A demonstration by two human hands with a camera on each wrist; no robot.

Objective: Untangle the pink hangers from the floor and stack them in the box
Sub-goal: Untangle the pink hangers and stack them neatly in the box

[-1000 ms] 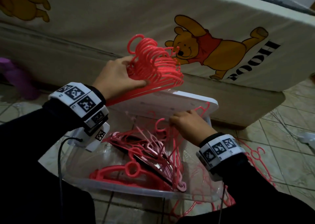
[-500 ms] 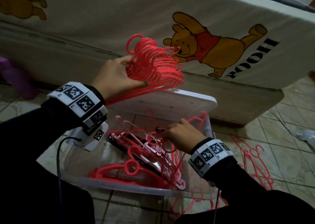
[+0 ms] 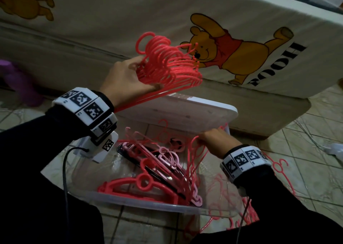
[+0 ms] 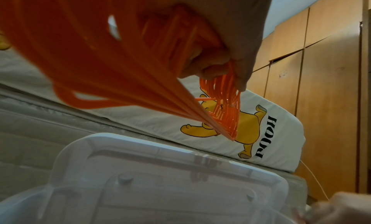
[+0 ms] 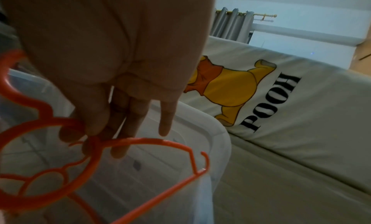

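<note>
- Head view: left hand grips a fanned bundle of thin coral-pink plastic hangers above the clear plastic storage box; right hand reaches into the box at its far right corner, where loose pink hangers lie tangled.
- Head view only: more pink hangers on the tiled floor lie right of the box.
- Left wrist view: fingers curl tightly around the bundle; the white box lid stands behind.
- Right wrist view: thumb and fingertips pinch a single pink hanger at its neck.
</note>
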